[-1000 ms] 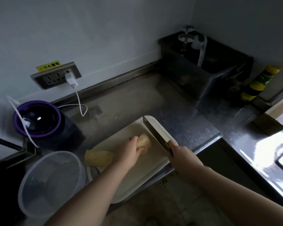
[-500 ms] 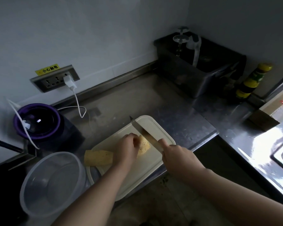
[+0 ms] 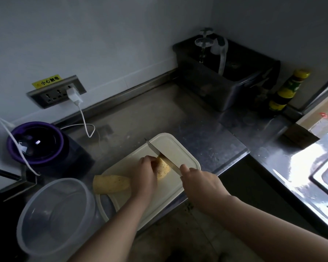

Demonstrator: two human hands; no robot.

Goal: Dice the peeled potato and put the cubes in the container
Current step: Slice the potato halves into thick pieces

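**A:** Where is the potato (image 3: 164, 168) lying?

**B:** On the board (image 3: 178, 146). The left hand (image 3: 145, 173) is curling over it, fingers clamped on it. The right hand (image 3: 199, 182) is wrapping tight round the knife (image 3: 159, 154) handle, and the blade is crossing the potato's far end, just beside the left fingertips.

**A:** That's what is worrying me.

**B:** Me too. The potato is round and probably slick. If it is rolling while the blade is pressing down, the edge is heading for those fingers.

**A:** And the board?

**B:** Its near corner is hanging past the counter (image 3: 225, 148) lip, over the floor. Pressing hard there could be tipping it.

**A:** Any room?

**B:** Bare steel is lying behind the board, enough for sliding it back. The container (image 3: 55, 214) is sitting just left of it, with no cubes showing inside. A yellow length (image 3: 112, 184) is sticking out toward it, and I can't tell whether it's joining the potato under the hand.
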